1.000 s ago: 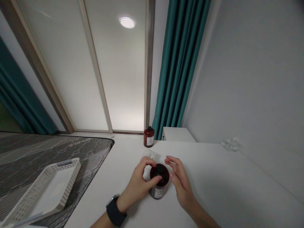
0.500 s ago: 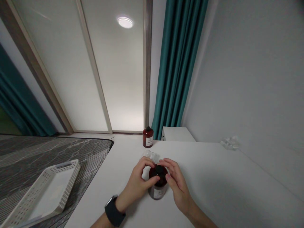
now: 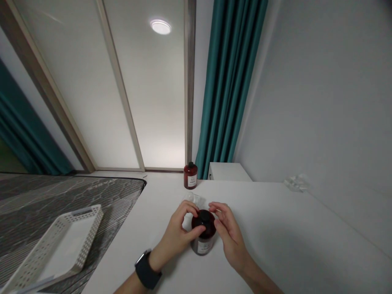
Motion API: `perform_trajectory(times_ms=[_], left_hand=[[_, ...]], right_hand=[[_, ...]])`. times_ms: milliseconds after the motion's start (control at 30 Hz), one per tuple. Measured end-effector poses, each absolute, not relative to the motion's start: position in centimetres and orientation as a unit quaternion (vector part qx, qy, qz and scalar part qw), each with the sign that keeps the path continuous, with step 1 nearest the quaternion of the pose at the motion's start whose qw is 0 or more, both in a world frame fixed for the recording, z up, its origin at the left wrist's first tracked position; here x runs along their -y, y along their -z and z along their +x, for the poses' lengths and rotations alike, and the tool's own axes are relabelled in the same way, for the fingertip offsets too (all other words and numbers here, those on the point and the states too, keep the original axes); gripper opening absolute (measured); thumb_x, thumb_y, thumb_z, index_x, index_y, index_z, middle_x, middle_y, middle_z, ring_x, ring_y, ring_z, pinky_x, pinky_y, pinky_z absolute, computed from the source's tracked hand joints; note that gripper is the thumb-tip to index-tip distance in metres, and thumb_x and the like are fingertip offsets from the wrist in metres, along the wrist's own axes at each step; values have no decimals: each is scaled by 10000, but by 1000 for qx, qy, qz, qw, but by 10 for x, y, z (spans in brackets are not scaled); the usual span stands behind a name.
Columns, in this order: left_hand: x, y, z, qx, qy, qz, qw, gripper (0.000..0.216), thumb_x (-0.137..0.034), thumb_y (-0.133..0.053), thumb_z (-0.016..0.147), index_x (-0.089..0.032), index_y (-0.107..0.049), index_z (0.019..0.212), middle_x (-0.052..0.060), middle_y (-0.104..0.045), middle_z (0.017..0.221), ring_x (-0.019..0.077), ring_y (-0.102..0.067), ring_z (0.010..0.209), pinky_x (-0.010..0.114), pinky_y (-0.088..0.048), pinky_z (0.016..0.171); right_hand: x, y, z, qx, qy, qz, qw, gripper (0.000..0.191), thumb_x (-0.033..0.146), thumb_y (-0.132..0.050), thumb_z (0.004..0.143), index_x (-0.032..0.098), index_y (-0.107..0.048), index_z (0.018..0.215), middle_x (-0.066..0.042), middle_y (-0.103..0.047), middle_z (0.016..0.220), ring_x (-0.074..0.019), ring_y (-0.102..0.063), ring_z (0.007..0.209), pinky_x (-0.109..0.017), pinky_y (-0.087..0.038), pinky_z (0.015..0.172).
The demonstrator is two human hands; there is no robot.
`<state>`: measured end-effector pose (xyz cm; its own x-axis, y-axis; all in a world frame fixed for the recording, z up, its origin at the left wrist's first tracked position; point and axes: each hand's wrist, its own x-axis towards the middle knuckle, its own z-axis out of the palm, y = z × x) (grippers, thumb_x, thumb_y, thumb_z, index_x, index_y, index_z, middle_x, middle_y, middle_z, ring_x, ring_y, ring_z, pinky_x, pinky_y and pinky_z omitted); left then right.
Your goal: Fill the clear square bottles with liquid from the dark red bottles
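A dark red bottle [image 3: 202,241] with a black cap and a pale label stands upright on the white table [image 3: 275,228]. My left hand [image 3: 177,234] is curled round the bottle's left shoulder, thumb against the cap; a dark watch sits on that wrist. My right hand [image 3: 228,232] is wrapped against the bottle's right side, fingers bent at the cap. A small clear plastic thing [image 3: 192,199] lies just behind my hands.
A second dark red bottle [image 3: 190,176] stands at the table's far edge by a teal curtain [image 3: 226,85]. A white perforated basket [image 3: 58,245] rests on a grey patterned surface at the left. A clear crumpled item [image 3: 294,183] lies at the right by the wall.
My right hand has come in from a little apart and closed against the bottle's right side. The left hand has kept its hold.
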<state>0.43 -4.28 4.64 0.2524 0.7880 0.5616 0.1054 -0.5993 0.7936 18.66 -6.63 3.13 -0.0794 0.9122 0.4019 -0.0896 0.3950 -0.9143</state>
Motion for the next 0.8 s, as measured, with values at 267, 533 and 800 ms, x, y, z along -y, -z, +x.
perform_trajectory(times_ms=[267, 533, 800], left_hand=[[42, -45, 4, -301, -530, 722, 327, 192, -242, -710, 831, -212, -520, 835, 37, -599, 950, 211, -589, 910, 330, -469, 815], [41, -43, 4, -292, -531, 723, 332, 207, -195, -706, 822, -217, -500, 827, 27, -587, 963, 204, -577, 914, 322, -451, 816], [41, -44, 4, -289, -528, 727, 330, 217, -223, -708, 840, -218, -493, 822, 24, -588, 962, 201, -576, 911, 318, -451, 816]], right_hand=[[66, -36, 181, 621, -430, -326, 569, 338, 430, -534, 987, 288, -556, 1293, -69, -602, 1230, -228, -583, 1195, -379, -428, 1091], [64, -39, 177, 629, -431, -310, 568, 290, 349, -517, 991, 302, -591, 1268, -66, -591, 1283, -229, -572, 1228, -376, -445, 1087], [65, -34, 177, 619, -441, -305, 574, 315, 293, -502, 991, 303, -531, 1305, -66, -551, 1344, -227, -521, 1310, -395, -396, 1143]])
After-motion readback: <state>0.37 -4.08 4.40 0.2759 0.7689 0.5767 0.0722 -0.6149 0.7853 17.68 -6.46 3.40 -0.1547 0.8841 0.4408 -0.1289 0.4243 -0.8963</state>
